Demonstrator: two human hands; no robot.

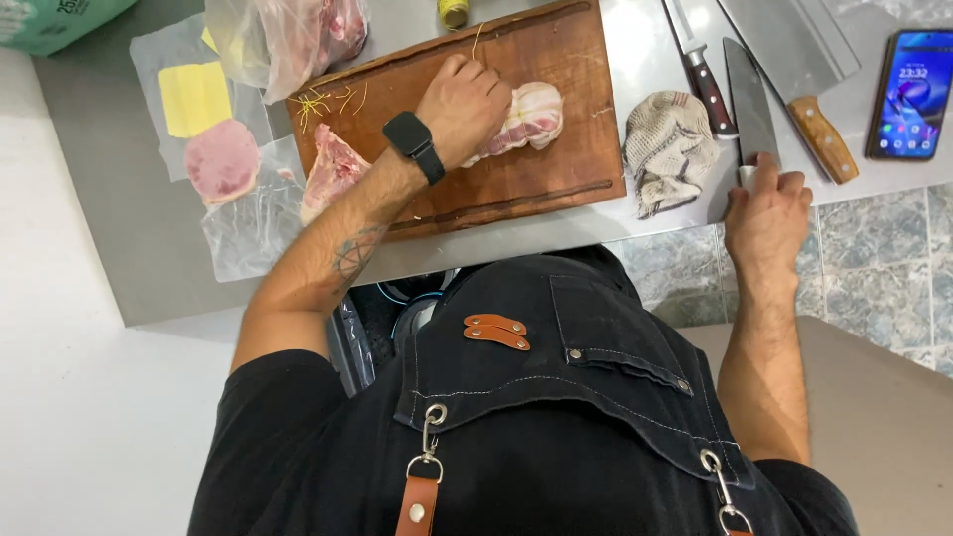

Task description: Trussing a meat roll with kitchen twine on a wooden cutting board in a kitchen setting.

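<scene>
A: Where is the left hand [465, 104]?

B: Upper middle of the frame, palm down and fingers curled over one end of the pale pink rolled piece of raw meat [524, 121]. That roll lies on the brown wooden cutting board [556, 60], which sits on the grey steel desk [129, 268]. A black wristwatch [414, 144] is on that wrist.

A: And the right hand [766, 213]?

B: At the right of the frame, by the desk's near edge, closed around the handle of a long dark-bladed kitchen knife [749, 109]. The blade lies flat on the desk, pointing to the top of the frame.

A: What else is near?

B: A crumpled beige cloth [667, 149] between board and knife. Beyond the knife, a red-handled knife [703, 74], a wide cleaver with a wooden handle [799, 60] and a smartphone [911, 94] at the far right. At the board's left edge lies a raw pink cut of meat [333, 169], with yellow string scraps [323, 101] above it. Further left, clear plastic packs hold yellow cheese slices [195, 97] and a round pink ham slice [222, 161].
</scene>
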